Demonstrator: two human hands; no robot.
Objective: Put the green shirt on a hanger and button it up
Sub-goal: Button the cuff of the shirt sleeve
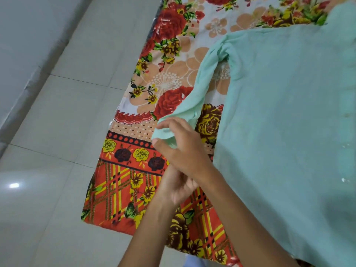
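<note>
Sleeve cuff (163,132) of the green shirt (289,122) is pinched by the right hand (181,147); it should be pulled straight. Left hand (177,185) fingers are blurred, so their state cannot be told.

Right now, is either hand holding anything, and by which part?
The right hand grips the green shirt by its sleeve cuff. The left hand lies beneath, blurred; its hold cannot be told.

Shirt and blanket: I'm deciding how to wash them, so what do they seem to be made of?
The shirt looks like a thin, matte woven cloth, perhaps cotton or a blend: its sleeve twists and creases softly, without shine. The blanket looks like a thicker, printed fleece-type fabric, likely synthetic: the floral print has soft, slightly fuzzy edges. Neither can be confirmed by sight.
</note>
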